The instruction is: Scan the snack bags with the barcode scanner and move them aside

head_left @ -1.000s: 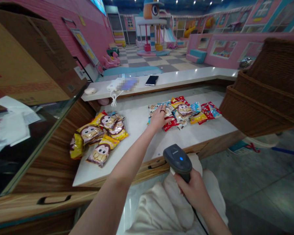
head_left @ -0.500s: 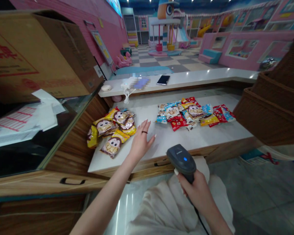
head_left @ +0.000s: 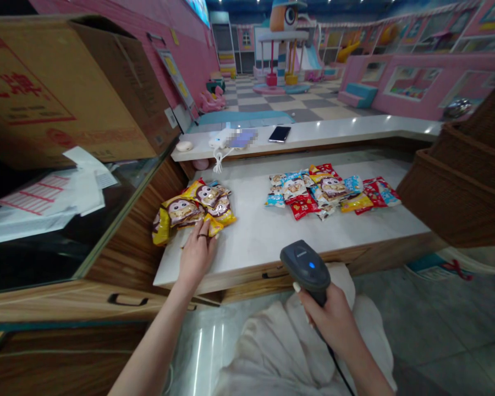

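Note:
My left hand (head_left: 197, 256) lies over the nearest yellow snack packet (head_left: 215, 225), fingers stretched across it. Most of that packet is hidden beneath the hand. Just behind, more yellow and brown monkey-face snack packets (head_left: 181, 211) form a pile at the left end of the white counter (head_left: 247, 242). My right hand (head_left: 330, 313) is wrapped round the handle of a dark grey barcode scanner (head_left: 305, 267), held above my lap with a blue light lit on top. Farther right on the counter sits a mixed heap of blue, red and yellow snack packets (head_left: 305, 192).
A raised ledge (head_left: 325, 130) behind the counter holds a phone (head_left: 279, 134) and a white cable (head_left: 218, 159). At left, a cardboard box (head_left: 119, 93) and papers (head_left: 58, 192) rest on a glass-topped cabinet. Brown woven baskets (head_left: 457, 187) stand at the right.
My left hand has moved left from the bare counter onto the nearest yellow packet, now covering most of it. My right hand still holds the scanner in nearly the same place.

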{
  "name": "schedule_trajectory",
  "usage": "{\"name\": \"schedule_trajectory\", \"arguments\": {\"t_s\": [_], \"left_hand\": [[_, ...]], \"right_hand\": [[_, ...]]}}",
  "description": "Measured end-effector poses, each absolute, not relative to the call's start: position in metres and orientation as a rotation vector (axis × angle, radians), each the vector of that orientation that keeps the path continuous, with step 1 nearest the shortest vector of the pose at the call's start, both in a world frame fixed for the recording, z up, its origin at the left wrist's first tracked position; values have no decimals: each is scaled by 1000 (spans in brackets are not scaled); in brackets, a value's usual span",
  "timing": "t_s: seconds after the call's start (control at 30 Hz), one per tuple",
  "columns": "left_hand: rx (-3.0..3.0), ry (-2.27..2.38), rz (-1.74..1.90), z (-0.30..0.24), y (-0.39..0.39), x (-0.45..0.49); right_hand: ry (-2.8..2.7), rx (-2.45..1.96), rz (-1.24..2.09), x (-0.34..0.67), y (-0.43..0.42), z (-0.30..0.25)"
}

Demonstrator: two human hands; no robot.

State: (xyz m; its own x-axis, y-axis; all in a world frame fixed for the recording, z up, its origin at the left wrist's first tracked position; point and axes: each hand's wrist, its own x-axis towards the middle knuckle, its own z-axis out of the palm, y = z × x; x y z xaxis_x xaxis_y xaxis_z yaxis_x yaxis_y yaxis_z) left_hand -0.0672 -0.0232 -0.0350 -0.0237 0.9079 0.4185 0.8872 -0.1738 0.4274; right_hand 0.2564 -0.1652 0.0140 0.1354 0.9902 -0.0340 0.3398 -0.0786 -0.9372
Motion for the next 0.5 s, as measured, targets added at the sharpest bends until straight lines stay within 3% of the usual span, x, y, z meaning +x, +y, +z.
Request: {"name": "schedule_trajectory", "arguments": {"t_s": [0.27, 0.5], "left_hand": [[1254, 1280, 1459, -15, -10, 10], [480, 1005, 1280, -19, 6, 70]], "right_hand": [[-1338, -1563, 971, 258, -164, 19], [-1343, -1577, 960, 259, -161, 17]]}}
